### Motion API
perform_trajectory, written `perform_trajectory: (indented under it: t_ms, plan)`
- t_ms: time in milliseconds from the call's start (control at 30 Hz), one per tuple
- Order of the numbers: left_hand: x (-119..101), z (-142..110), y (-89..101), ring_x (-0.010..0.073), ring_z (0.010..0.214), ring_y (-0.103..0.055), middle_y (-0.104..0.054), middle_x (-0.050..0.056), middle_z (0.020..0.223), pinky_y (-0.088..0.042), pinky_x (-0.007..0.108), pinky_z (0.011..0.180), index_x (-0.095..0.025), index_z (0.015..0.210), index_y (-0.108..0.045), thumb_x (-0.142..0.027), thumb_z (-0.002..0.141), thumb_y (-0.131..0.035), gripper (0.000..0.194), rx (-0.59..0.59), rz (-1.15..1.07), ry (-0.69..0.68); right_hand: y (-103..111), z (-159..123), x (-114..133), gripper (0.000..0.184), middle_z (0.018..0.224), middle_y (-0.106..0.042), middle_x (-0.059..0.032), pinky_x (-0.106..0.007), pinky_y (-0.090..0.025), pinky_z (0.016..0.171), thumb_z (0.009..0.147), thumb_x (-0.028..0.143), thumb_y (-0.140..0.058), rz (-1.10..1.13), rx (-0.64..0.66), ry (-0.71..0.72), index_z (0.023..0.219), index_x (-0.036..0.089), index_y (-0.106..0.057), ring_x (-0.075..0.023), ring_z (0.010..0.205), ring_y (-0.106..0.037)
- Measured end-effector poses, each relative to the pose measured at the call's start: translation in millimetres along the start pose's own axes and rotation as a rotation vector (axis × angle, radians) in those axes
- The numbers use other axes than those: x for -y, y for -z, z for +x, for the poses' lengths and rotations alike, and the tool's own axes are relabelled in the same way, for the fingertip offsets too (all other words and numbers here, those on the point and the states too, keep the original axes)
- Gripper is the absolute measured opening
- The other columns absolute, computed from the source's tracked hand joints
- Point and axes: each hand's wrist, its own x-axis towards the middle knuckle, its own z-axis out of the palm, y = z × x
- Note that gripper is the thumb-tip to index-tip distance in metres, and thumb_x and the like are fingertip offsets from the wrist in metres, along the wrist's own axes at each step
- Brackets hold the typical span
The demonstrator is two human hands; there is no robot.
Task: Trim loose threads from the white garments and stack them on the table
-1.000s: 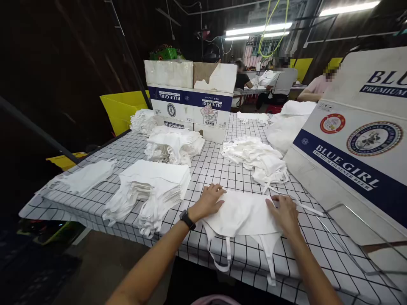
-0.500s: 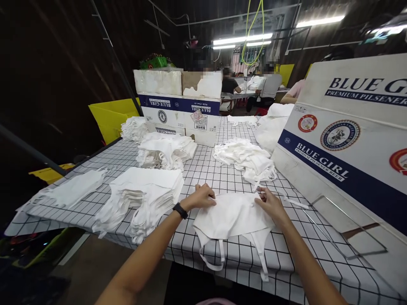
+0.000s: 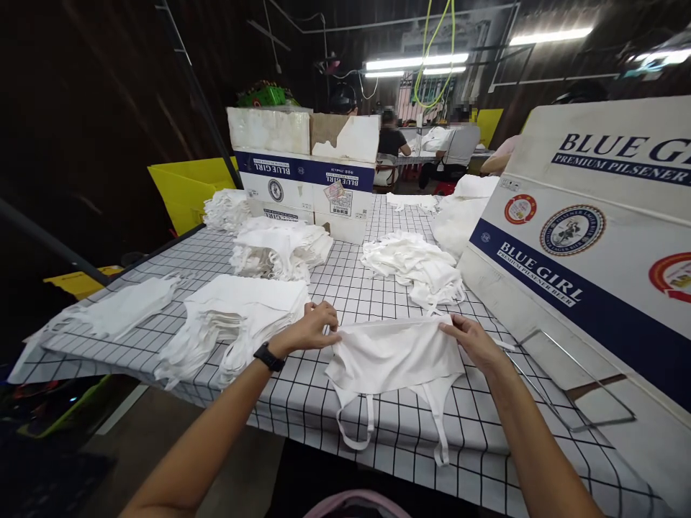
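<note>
A white camisole top with thin straps lies spread on the checked tablecloth, its straps pointing toward me. My left hand, a black band on its wrist, pinches the top's far left corner. At the far right corner my right hand grips the hem between thumb and fingers. Between both hands the far edge is stretched nearly straight. Left of it sits a neat stack of white tops. Beyond it lies a loose heap of white tops.
A printed carton stands at the back, and a bigger carton leans at the right. Near that is a bent wire frame. More white garments lie in piles. Other people sit at a far table.
My hands have moved apart, the left one outward to the left corner, the right slightly right. The top's far edge is now pulled wider and straighter.
</note>
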Motion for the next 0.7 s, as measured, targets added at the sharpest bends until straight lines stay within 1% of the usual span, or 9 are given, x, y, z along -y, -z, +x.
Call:
perform_trajectory:
  t_ms: [100, 167, 233, 333, 400, 533, 633, 700]
  plan:
    - [1, -6, 4.6, 0.0254, 0.107, -0.055, -0.066, 0.007, 0.099, -0.031, 0.044, 0.097, -0.017, 0.069, -0.059, -0.042, 0.091, -0.059, 0.033, -0.077, 0.013, -0.009, 5, 0, 9, 0.047, 0.086, -0.077, -0.0055, -0.034, -0.056, 0.074, 0.06, 0.055, -0.092, 0.033, -0.023, 0.015, 0.087, 0.021, -0.074, -0.0255, 0.084, -0.069]
    - [1, -9, 9.2, 0.0241, 0.101, -0.057, -0.066, 0.006, 0.093, -0.035, 0.042, 0.094, -0.017, 0.069, -0.059, -0.042, 0.091, -0.057, 0.033, -0.181, 0.002, 0.006, 7, 0, 18, 0.048, 0.088, -0.077, -0.0053, -0.035, -0.056, 0.079, 0.059, 0.055, -0.094, 0.06, -0.039, 0.047, 0.088, 0.022, -0.075, -0.0247, 0.086, -0.07]
    - [0, -11, 16.0, 0.0216, 0.09, -0.059, -0.066, 0.004, 0.085, -0.04, 0.038, 0.088, -0.018, 0.07, -0.06, -0.041, 0.089, -0.057, 0.03, -0.298, -0.061, 0.023, 8, 0, 28, 0.05, 0.091, -0.078, -0.0054, -0.036, -0.057, 0.084, 0.059, 0.055, -0.095, 0.081, -0.045, 0.083, 0.091, 0.022, -0.076, -0.0244, 0.089, -0.07]
    - [-4, -12, 29.2, 0.0186, 0.079, -0.061, -0.068, 0.002, 0.078, -0.044, 0.031, 0.076, -0.019, 0.075, -0.063, -0.038, 0.084, -0.059, 0.021, -0.442, -0.181, 0.056, 8, 1, 47, 0.052, 0.091, -0.078, -0.0053, -0.037, -0.058, 0.085, 0.057, 0.056, -0.096, 0.097, -0.061, 0.128, 0.091, 0.022, -0.076, -0.0245, 0.09, -0.07]
    - [-7, -11, 37.9, 0.0181, 0.078, -0.063, -0.071, 0.001, 0.078, -0.044, 0.029, 0.072, -0.019, 0.075, -0.065, -0.035, 0.081, -0.06, 0.018, -0.512, -0.201, 0.085, 6, 1, 59, 0.051, 0.091, -0.077, -0.0051, -0.036, -0.058, 0.084, 0.057, 0.056, -0.096, 0.098, -0.074, 0.158, 0.089, 0.022, -0.075, -0.024, 0.09, -0.07]
    - [-10, -8, 51.7, 0.0174, 0.073, -0.064, -0.072, 0.0, 0.074, -0.045, 0.028, 0.07, -0.019, 0.072, -0.066, -0.032, 0.076, -0.061, 0.014, -0.626, -0.164, 0.11, 0, 3, 79, 0.053, 0.09, -0.075, -0.0048, -0.036, -0.057, 0.085, 0.056, 0.059, -0.095, 0.078, -0.107, 0.244, 0.088, 0.022, -0.073, -0.0237, 0.092, -0.068]
    - [-9, -5, 61.4, 0.0169, 0.071, -0.064, -0.072, 0.0, 0.072, -0.046, 0.028, 0.07, -0.019, 0.071, -0.067, -0.03, 0.072, -0.063, 0.012, -0.703, -0.162, 0.122, -4, 3, 90, 0.054, 0.084, -0.071, -0.0034, -0.034, -0.055, 0.081, 0.054, 0.06, -0.095, 0.049, -0.13, 0.301, 0.081, 0.021, -0.068, -0.0211, 0.086, -0.066]
    - [-9, -3, 68.5, 0.0168, 0.072, -0.065, -0.072, 0.0, 0.072, -0.048, 0.028, 0.07, -0.019, 0.07, -0.068, -0.029, 0.071, -0.065, 0.01, -0.759, -0.192, 0.118, -5, 3, 98, 0.052, 0.082, -0.068, -0.0019, -0.032, -0.054, 0.08, 0.056, 0.058, -0.094, 0.028, -0.143, 0.347, 0.077, 0.021, -0.064, -0.019, 0.083, -0.065]
